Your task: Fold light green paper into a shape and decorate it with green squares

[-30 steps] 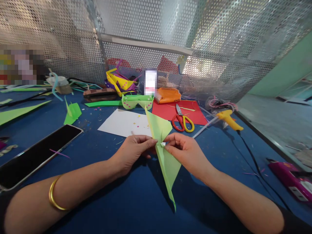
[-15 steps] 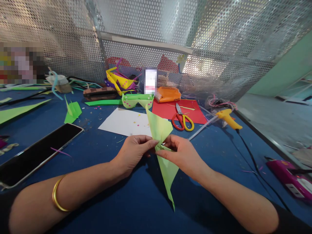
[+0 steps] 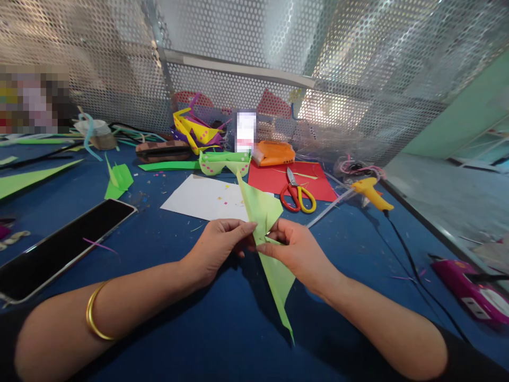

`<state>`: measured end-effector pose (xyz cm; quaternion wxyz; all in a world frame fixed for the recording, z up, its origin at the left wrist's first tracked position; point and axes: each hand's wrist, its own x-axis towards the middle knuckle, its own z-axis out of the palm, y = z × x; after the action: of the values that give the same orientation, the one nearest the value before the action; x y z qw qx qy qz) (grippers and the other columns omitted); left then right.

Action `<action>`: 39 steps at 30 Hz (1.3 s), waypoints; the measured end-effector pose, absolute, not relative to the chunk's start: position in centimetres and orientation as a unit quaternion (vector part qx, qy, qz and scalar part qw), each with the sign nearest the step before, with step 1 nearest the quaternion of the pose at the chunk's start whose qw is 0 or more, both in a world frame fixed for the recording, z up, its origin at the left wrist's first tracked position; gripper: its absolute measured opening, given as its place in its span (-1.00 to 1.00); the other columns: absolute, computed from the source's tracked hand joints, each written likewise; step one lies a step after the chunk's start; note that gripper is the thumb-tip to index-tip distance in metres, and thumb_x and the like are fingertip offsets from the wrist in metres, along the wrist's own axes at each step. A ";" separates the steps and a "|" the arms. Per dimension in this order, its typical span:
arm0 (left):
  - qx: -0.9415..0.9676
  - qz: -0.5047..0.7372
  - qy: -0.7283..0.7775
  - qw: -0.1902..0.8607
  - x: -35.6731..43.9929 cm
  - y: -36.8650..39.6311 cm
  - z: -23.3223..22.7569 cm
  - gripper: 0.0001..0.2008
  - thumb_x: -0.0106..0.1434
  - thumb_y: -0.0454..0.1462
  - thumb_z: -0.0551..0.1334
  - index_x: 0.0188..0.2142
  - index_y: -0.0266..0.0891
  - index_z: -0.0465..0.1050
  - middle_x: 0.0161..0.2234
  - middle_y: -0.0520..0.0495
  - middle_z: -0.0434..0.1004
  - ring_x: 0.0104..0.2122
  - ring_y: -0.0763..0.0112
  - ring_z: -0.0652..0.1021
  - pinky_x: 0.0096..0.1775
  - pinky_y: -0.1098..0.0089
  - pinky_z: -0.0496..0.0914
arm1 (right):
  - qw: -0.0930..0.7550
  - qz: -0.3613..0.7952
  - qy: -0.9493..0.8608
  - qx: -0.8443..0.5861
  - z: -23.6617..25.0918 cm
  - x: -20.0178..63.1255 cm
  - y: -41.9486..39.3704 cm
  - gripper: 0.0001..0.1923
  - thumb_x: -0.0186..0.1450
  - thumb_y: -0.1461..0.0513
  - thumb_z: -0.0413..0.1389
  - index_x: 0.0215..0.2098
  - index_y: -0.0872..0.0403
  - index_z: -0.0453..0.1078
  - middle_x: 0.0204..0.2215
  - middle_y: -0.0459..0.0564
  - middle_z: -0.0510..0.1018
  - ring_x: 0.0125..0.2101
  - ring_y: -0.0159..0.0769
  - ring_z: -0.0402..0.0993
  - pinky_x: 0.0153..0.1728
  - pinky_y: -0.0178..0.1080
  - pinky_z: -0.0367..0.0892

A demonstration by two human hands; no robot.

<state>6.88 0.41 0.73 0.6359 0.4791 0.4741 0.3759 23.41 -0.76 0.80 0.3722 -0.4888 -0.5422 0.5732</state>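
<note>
Left hand: the left hand comes in from the lower left with a gold bangle on the wrist; its grip is pinched on the folded green paper, fingertips pressed to the paper's left edge at the middle fold.
Right hand: the right hand meets it from the right, thumb and fingers closed on the same fold, just beside the left fingertips; whether the two hands touch is hard to tell.
Green paper: a long, pointed folded shape held above the blue surface, one tip pointing away toward the white sheet, the other narrow tip pointing down toward the person.
Behind the hands: the white sheet lies flat, dotted with small paper bits; a red sheet lies to its right with red-and-yellow scissors on it.
Far right: a yellow glue gun with a black cord, and a magenta device near the edge.
Left: a dark phone lies flat, well apart from the hands.
Back: green paper glasses, an orange packet, and a perforated metal screen.
</note>
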 end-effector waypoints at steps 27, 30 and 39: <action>0.454 0.361 0.475 0.662 7.0 0.0 0.5 -0.73 -0.01 -0.15 0.41 -0.61 -0.28 0.43 -0.66 0.03 0.46 -0.65 0.56 0.41 -0.52 0.50 0.30 | 0.322 0.581 -0.569 -0.485 1.4 24.2 -0.6 -0.72 0.04 0.27 0.29 -0.27 0.09 0.42 -0.35 -0.06 0.58 -0.28 -0.28 0.51 -0.19 -0.20 0.36; 0.445 0.356 0.464 0.678 7.1 -0.1 0.3 -0.72 0.02 -0.15 0.39 -0.61 -0.27 0.43 -0.65 0.03 0.46 -0.66 0.57 0.42 -0.53 0.51 0.30 | 0.326 0.593 -0.562 -0.475 1.6 24.2 -0.5 -0.69 0.03 0.26 0.30 -0.25 0.10 0.43 -0.38 -0.07 0.58 -0.32 -0.31 0.50 -0.22 -0.21 0.36; 0.446 0.357 0.466 0.676 7.0 0.0 0.6 -0.72 0.13 -0.12 0.33 -0.54 -0.30 0.46 -0.60 0.00 0.49 -0.58 0.51 0.47 -0.49 0.48 0.35 | 0.340 0.595 -0.550 -0.477 1.2 24.3 -0.4 -0.66 0.02 0.24 0.32 -0.24 0.10 0.42 -0.39 -0.07 0.57 -0.31 -0.29 0.51 -0.21 -0.19 0.37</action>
<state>7.03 0.05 0.55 0.6760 0.4457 0.4659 0.3567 24.34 -0.43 1.16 0.3400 -0.4769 -0.5503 0.5951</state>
